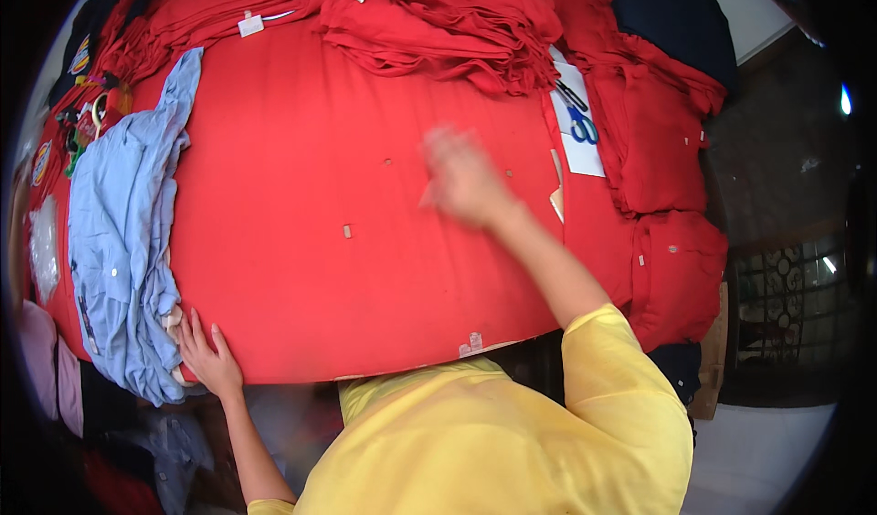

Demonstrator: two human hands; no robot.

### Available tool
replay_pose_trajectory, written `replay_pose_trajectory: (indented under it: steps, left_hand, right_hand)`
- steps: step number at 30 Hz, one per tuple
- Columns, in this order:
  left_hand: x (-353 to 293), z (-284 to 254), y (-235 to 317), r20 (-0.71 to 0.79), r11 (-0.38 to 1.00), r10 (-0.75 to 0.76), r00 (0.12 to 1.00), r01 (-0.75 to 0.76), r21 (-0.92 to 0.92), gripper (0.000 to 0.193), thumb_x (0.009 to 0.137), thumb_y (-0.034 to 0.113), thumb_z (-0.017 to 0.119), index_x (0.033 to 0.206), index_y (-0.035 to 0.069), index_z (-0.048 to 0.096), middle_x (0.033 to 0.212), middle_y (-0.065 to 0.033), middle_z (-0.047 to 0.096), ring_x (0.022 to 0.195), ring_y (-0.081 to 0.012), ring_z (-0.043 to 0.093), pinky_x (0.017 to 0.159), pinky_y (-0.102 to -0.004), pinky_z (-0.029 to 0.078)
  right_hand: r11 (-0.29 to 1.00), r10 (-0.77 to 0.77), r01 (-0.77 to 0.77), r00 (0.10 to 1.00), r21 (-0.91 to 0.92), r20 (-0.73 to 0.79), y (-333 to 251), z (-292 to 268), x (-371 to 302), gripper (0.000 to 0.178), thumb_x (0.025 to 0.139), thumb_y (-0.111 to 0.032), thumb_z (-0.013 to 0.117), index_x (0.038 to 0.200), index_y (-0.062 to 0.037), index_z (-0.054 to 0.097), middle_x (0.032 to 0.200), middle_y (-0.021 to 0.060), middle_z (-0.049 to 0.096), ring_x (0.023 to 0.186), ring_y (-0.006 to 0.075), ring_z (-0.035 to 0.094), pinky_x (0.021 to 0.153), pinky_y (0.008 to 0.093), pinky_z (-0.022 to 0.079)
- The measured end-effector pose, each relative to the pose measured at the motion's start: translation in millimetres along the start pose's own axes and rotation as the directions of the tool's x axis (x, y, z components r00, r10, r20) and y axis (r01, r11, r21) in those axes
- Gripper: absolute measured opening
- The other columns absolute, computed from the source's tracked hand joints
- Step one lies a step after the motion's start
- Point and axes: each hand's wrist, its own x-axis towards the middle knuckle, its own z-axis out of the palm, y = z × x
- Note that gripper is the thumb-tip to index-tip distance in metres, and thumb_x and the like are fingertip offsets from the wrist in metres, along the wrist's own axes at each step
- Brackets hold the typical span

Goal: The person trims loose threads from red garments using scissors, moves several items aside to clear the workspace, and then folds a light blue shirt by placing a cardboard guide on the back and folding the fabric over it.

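My left hand (210,354) lies flat with fingers spread on the front left edge of the red cloth-covered table (292,150). Its fingertips are next to a pile of light blue garments (128,241), which hangs over the edge. Over the middle right of the red surface is my right hand (468,179), smeared by motion. Whether its fingers hold anything, or touch the cloth, I cannot tell. A few small holes or marks show in the cloth near that hand.
Folded red garments (438,26) are heaped along the far side. More red stacks (671,268) line the right, with dark garments (671,13) at the far right. Blue-handled scissors (581,127) rest on white paper (585,156). A clear plastic bag (44,250) lies at the left.
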Motion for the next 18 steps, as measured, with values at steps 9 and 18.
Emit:
replay_pose_trajectory:
  steps: [9, 18]
  left_hand:
    - [1, 0, 6, -0.005, 1.0, -0.005, 1.0, 0.005, -0.004, 0.044, 0.095, 0.027, 0.052, 0.137, 0.013, 0.051, 0.141, -0.0104, 0.047, 0.132, -0.0309, 0.039, 0.11, -0.0447, 0.027]
    - [1, 5, 1, -0.002, 1.0, -0.004, 1.0, 0.004, -0.008, 0.045, 0.095, 0.028, 0.052, 0.138, 0.014, 0.05, 0.143, -0.0105, 0.045, 0.133, -0.0322, 0.038, 0.11, -0.0459, 0.027]
  right_hand:
    - [0.792, 0.611, -0.598, 0.778, -0.125, 0.145, 115, 23, 38, 0.088, 0.091, -0.066, 0.037, 0.147, 0.0011, 0.027, 0.154, 0.0231, 0.02, 0.146, 0.0338, 0.013, 0.118, 0.0477, 0.007]
    - [0.642, -0.594, 0.522, 0.801, 0.562, -0.066, -189, 19, -45, 0.078, 0.083, -0.057, 0.056, 0.145, -0.0131, 0.037, 0.151, 0.0183, 0.032, 0.143, 0.0366, 0.021, 0.115, 0.0577, 0.014]
